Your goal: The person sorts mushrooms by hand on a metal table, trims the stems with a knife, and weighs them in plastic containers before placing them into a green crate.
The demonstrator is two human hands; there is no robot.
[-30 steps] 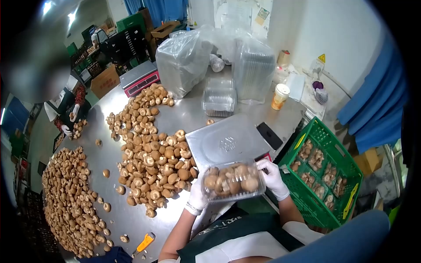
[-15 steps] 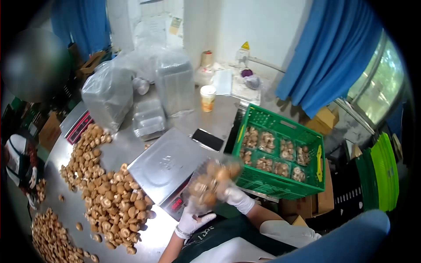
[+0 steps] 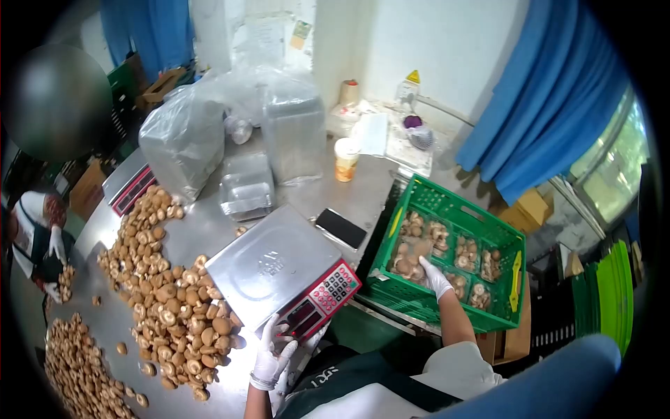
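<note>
My right hand (image 3: 436,279), in a white glove, reaches into the green crate (image 3: 447,313) and grips a clear tray of mushrooms (image 3: 407,263) at the crate's near left corner. Other trays of mushrooms stand around it in two rows. My gloved left hand (image 3: 272,355) is at the front edge of the silver-topped scale (image 3: 269,262), fingers apart and holding nothing. The scale's red keypad and display face me, and its pan carries nothing. Left of the scale lies a large heap of brown mushrooms (image 3: 178,314).
A phone (image 3: 340,228) and a paper cup (image 3: 346,159) stand behind the scale. Empty clear trays (image 3: 248,188) and bagged tray stacks (image 3: 293,136) are at the back. A second scale (image 3: 132,185) is at the far left. A co-worker's gloved hand (image 3: 56,244) shows at the left edge.
The mushroom tray has gone from between both hands into the crate, carried by my right hand. My left hand has let go and moved left. The view has shifted slightly.
</note>
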